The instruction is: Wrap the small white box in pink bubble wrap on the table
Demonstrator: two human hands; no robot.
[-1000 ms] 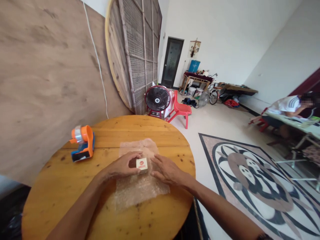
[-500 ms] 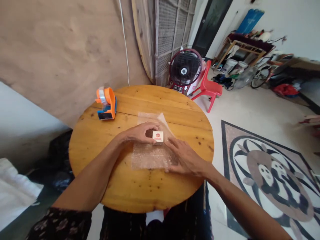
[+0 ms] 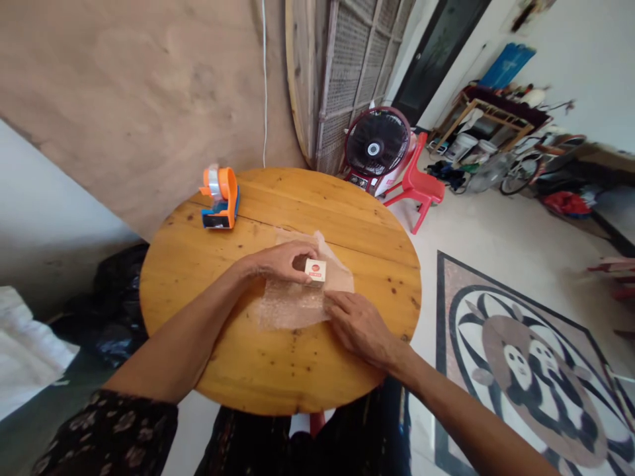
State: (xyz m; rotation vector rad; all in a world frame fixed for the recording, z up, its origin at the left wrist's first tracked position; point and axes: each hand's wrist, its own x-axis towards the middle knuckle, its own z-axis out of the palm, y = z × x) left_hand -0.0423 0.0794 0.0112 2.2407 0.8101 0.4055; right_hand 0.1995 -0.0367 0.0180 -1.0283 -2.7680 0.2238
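Observation:
A small cream box (image 3: 316,270) with red print on top sits on a sheet of bubble wrap (image 3: 292,304) on the round wooden table (image 3: 288,377). My left hand (image 3: 286,262) grips the box from its left, thumb at the near side and fingers at the far side. At the sheet's lower right edge, my right hand (image 3: 361,328) has its fingers curled together on the bubble wrap; the fingertips are partly hidden. The wrap's right part is slightly raised and creased.
An orange and blue tape dispenser (image 3: 221,200) stands at the table's back left. Behind the table are a fan (image 3: 376,147) and a red plastic chair (image 3: 419,182). A wooden panel (image 3: 149,86) borders the far left side.
My right hand has drawn back toward me and its spread fingers have closed at the wrap's edge. My left hand stays on the box. The whole view has shifted slightly.

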